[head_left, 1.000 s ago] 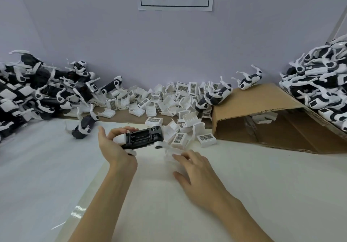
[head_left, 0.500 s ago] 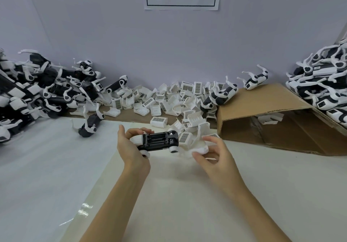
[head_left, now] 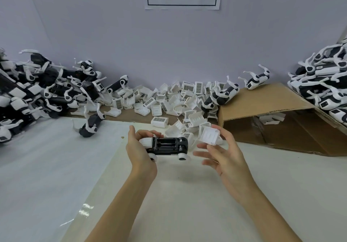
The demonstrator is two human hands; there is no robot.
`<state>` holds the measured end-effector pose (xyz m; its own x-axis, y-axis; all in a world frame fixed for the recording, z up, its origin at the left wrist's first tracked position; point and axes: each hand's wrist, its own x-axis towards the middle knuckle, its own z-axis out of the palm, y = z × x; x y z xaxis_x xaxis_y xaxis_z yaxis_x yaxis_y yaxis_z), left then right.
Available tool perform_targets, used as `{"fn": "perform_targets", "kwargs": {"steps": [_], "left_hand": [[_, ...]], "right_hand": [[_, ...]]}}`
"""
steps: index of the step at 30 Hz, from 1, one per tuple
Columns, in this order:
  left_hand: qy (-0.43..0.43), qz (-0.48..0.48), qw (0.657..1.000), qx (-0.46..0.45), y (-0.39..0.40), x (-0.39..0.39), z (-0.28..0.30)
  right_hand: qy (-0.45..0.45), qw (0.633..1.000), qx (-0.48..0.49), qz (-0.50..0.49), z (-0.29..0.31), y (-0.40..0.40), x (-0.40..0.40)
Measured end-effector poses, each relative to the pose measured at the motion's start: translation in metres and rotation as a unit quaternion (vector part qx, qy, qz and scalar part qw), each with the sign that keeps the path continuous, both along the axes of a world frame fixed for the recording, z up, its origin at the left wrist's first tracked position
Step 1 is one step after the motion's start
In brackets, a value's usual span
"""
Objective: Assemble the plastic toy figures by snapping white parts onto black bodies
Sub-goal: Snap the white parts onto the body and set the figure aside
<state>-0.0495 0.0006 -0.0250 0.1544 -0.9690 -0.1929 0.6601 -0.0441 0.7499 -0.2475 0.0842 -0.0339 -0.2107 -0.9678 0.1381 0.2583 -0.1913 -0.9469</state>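
My left hand (head_left: 139,149) grips a black toy body (head_left: 167,146) by its left end, held level above the table with its open underside facing me. White round joints show at its corners. My right hand (head_left: 225,155) pinches a white ribbed cover part (head_left: 209,135) between thumb and forefinger, lifted just right of the body and apart from it. The other fingers of that hand are spread loosely. A heap of white cover parts (head_left: 169,99) lies behind both hands.
A pile of black-and-white figures (head_left: 37,93) fills the left side, with one lone figure (head_left: 91,124) lying nearer. An open cardboard box (head_left: 272,118) lies on the right, with another pile of figures (head_left: 323,84) beyond it. A white sheet (head_left: 47,166) covers the table.
My right hand has picked a white cover part off the table and raised it beside the black body. The left hand has kept hold of the body.
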Motion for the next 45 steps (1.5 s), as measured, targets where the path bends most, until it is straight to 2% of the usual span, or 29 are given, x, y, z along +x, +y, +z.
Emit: {"fn": "perform_targets", "kwargs": {"steps": [3,5,9,11,15,19,22,25,27,32,36,41,45], "left_hand": [[-0.010,-0.022,1.000,0.002,0.005,-0.008,-0.001],[-0.018,-0.036,0.999,0.004,0.008,-0.011,0.000],[-0.044,-0.060,0.997,0.002,0.013,-0.015,0.002],[-0.056,-0.073,0.996,-0.001,0.015,-0.017,0.003],[-0.092,-0.091,0.992,0.009,0.018,-0.022,0.002],[-0.105,-0.097,0.989,0.041,0.019,-0.024,0.002],[-0.095,-0.117,0.987,0.054,0.020,-0.023,0.001],[-0.119,-0.158,0.980,0.019,0.021,-0.023,0.003],[-0.146,-0.181,0.972,-0.024,0.024,-0.027,0.004],[-0.251,-0.177,0.946,-0.105,0.027,-0.032,0.000],[-0.237,-0.194,0.946,-0.108,0.024,-0.030,-0.001],[-0.211,-0.209,0.948,-0.114,0.022,-0.029,-0.002],[-0.191,-0.213,0.953,-0.099,0.020,-0.027,-0.003]], "right_hand": [[0.040,0.999,-0.002,0.005,0.001,0.001,0.004],[0.131,0.991,-0.020,-0.022,-0.002,0.001,0.007],[0.307,0.946,-0.064,-0.082,-0.007,0.002,0.010],[0.342,0.932,-0.078,-0.094,-0.007,0.002,0.009],[0.358,0.925,-0.092,-0.086,-0.008,0.003,0.006],[0.466,0.877,-0.116,-0.018,-0.012,0.004,0.014],[0.533,0.836,-0.129,-0.027,-0.015,0.002,0.019],[0.541,0.831,-0.118,-0.048,-0.017,0.002,0.017],[0.525,0.843,-0.105,-0.047,-0.018,0.003,0.015],[0.518,0.849,-0.098,-0.037,-0.014,0.003,0.009],[0.553,0.828,-0.082,-0.047,-0.013,0.002,0.012],[0.550,0.829,-0.083,-0.054,-0.011,0.003,0.014],[0.570,0.814,-0.100,-0.040,-0.011,0.005,0.012]]}}
